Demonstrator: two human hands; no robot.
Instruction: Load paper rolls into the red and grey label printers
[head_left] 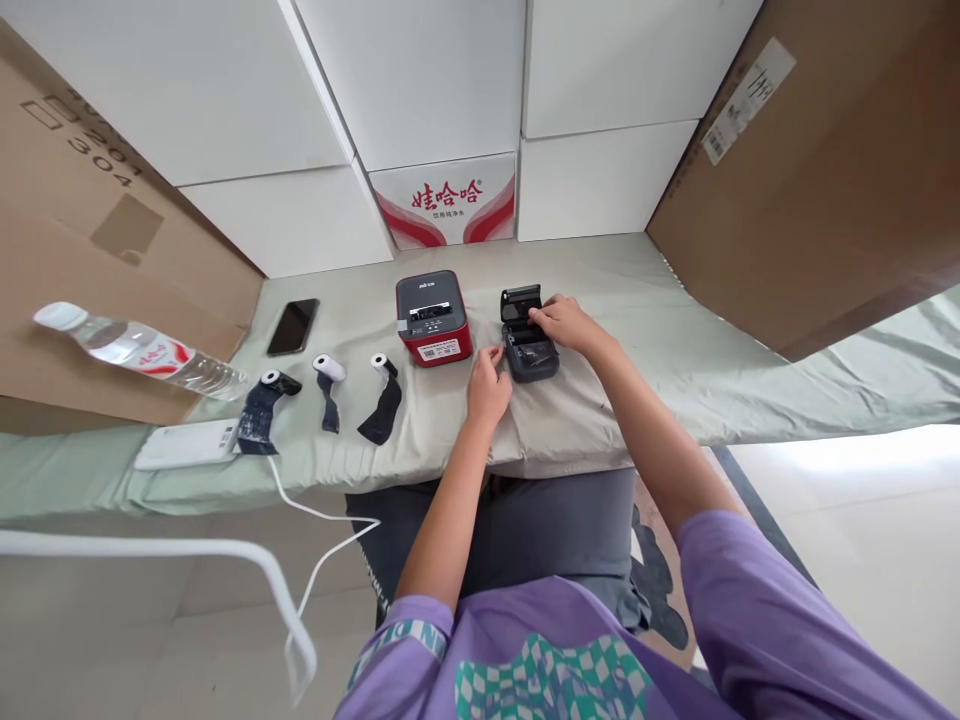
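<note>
While my right hand (564,322) rests curled fingers on the open black printer (527,335) at twelve o'clock on the counter (675,350), my left hand (487,385) pinches its nine o'clock edge.

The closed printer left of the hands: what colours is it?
In the head view, the closed printer has a dark grey top and a red base.

My right hand (564,322) covers part of the open black printer (527,338), so I can't see what lies inside it. The label on the red printer (433,318) is too small to read. The desk (675,330) runs off both side edges.
</note>
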